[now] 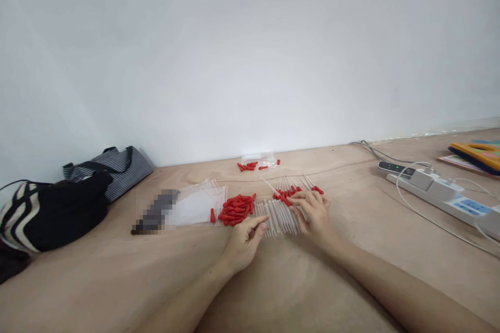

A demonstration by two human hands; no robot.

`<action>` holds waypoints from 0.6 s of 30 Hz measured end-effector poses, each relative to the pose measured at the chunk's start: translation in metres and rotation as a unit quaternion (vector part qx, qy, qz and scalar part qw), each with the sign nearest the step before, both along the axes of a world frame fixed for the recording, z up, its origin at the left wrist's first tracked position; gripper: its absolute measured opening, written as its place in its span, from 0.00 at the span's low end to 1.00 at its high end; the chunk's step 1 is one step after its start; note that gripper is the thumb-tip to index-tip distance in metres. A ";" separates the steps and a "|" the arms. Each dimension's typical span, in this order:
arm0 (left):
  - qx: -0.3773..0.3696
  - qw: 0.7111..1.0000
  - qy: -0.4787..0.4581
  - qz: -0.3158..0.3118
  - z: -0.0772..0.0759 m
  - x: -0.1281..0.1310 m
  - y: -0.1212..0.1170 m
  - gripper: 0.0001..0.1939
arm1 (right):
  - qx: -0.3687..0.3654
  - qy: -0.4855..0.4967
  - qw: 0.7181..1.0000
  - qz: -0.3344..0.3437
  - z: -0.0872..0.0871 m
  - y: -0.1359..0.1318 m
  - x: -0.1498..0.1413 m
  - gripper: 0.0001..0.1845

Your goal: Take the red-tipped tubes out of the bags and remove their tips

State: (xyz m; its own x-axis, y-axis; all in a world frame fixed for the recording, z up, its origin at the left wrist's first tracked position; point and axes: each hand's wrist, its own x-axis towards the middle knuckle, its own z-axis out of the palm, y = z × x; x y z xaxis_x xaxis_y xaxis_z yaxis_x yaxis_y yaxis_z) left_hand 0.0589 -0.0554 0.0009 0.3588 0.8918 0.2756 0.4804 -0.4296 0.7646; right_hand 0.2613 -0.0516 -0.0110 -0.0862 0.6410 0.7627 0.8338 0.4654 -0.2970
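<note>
My right hand [314, 213] has its fingertips closed on the red bulb of a glass dropper [285, 200], whose thin tube points up and left. Beside it lies a fanned row of droppers [294, 190], red bulbs toward me and tubes pointing away. Just below are several loose clear glass tubes [279, 218], side by side. My left hand [244, 239] hovers at the left end of these tubes, loosely curled, thumb and index finger slightly apart with nothing visible between them. A heap of red rubber bulbs [236, 208] lies just beyond my left hand.
Clear zip bags [197, 205] lie left of the heap, with one red bulb [212, 215] on their edge. Farther back is a small bag [258, 157] near more bulbs [247, 166]. Cloth bags [128, 169] stand left; a power strip [449, 197] with cables lies right.
</note>
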 end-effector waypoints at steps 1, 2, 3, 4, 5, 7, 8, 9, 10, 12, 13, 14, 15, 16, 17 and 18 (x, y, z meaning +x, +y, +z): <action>-0.024 0.999 -0.023 -0.008 0.000 0.005 -0.002 0.18 | 0.009 -0.005 1.000 0.025 -0.001 -0.006 -0.007 0.10; -0.047 0.998 -0.048 -0.014 0.000 0.010 -0.004 0.19 | 0.018 -0.009 0.999 0.048 -0.002 -0.011 -0.014 0.10; -0.068 0.995 -0.075 -0.015 0.001 0.013 -0.004 0.20 | 0.024 -0.016 0.997 0.068 -0.003 -0.014 -0.021 0.09; -0.087 0.991 -0.100 -0.013 0.002 0.016 -0.005 0.20 | 0.029 -0.022 0.996 0.084 -0.004 -0.017 -0.026 0.09; -0.104 0.987 -0.123 -0.007 0.002 0.018 -0.005 0.19 | 0.033 -0.029 0.994 0.098 -0.005 -0.019 -0.031 0.08; -0.124 0.980 -0.153 0.009 0.003 0.018 -0.004 0.18 | 0.036 -0.046 0.991 0.121 -0.005 -0.020 -0.035 0.08; -0.122 0.980 -0.154 0.015 0.003 0.017 -0.003 0.17 | 0.038 -0.055 0.989 0.130 -0.004 -0.021 -0.035 0.09; -0.107 0.984 -0.140 0.021 0.003 0.016 -0.002 0.16 | 0.044 -0.063 0.988 0.136 -0.003 -0.020 -0.034 0.09; -0.075 0.991 -0.110 0.029 0.003 0.013 -0.002 0.14 | 0.055 -0.066 0.987 0.134 -0.002 -0.020 -0.032 0.09; 0.029 0.998 -0.011 0.050 0.003 0.008 -0.002 0.11 | 0.087 -0.065 0.988 0.112 0.002 -0.019 -0.026 0.08; 0.089 0.993 0.047 0.056 0.004 0.006 -0.002 0.09 | 0.102 -0.065 0.988 0.093 0.003 -0.018 -0.022 0.07; 0.145 0.983 0.100 0.059 0.005 0.005 -0.003 0.08 | 0.110 -0.071 0.988 0.076 0.005 -0.017 -0.019 0.07; 0.191 0.969 0.143 0.056 0.006 0.003 -0.004 0.07 | 0.110 -0.083 0.988 0.067 0.006 -0.016 -0.016 0.08; 0.226 0.957 0.175 0.048 0.007 0.003 -0.005 0.06 | 0.104 -0.101 0.987 0.067 0.006 -0.015 -0.014 0.09; 0.251 0.947 0.197 0.038 0.007 0.003 -0.006 0.06 | 0.094 -0.120 0.985 0.076 0.006 -0.013 -0.012 0.10; 0.270 0.939 0.211 0.031 0.007 0.004 -0.007 0.06 | 0.084 -0.138 0.983 0.091 0.005 -0.012 -0.011 0.11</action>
State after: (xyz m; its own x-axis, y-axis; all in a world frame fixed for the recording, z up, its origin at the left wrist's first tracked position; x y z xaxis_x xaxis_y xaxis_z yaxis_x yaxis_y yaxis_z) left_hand 0.0625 -0.0624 0.0082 0.4889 0.6860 0.5389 0.7286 -0.6608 0.1803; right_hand 0.2499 -0.0635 -0.0058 -0.4061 0.4635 0.7876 0.7704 0.6372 0.0223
